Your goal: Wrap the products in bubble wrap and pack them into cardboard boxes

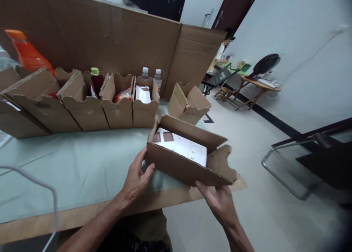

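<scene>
An open-topped cardboard box (pixel 178 167) is held at the front of the table, turned at an angle. Inside it lies a white carton (pixel 187 147) with brown squares printed at one end. My left hand (pixel 137 177) grips the box's left end, thumb on the near side and fingers around the corner. Under the right end, my right hand (pixel 218 199) holds the box with its thumb against the near wall; its other fingers are partly hidden beneath. Whether the box touches the tabletop I cannot tell.
Several notched cardboard bins (pixel 118 112) stand in a row at the back, holding bottles and packets. Another bin (pixel 187 103) sits apart on the right. A tall cardboard panel (pixel 110 39) rises behind them. A grey cable (pixel 33 180) curves over the pale green tablecloth (pixel 74 164).
</scene>
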### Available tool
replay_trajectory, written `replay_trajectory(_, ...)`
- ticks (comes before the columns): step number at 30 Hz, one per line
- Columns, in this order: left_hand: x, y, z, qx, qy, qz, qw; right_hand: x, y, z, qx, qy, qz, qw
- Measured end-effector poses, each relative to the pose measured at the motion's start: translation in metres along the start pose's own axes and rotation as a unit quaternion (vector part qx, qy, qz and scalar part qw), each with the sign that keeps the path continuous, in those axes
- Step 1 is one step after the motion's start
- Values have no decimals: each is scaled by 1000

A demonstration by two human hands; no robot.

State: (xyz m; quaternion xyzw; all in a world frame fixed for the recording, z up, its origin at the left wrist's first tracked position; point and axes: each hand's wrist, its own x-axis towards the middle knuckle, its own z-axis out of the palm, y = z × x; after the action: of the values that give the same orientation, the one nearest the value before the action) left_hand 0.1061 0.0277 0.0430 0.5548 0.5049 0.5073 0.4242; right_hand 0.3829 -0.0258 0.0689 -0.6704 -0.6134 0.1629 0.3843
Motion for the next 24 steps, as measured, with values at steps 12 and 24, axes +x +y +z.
replay_trajectory(12,37,-9,-106,68,228,-9,971,139,-90,146,217,-164,-140,952)
replay_trajectory(24,-30,-25,-191,218,245,-6,945,58,-97,148,82,-179,-196,961)
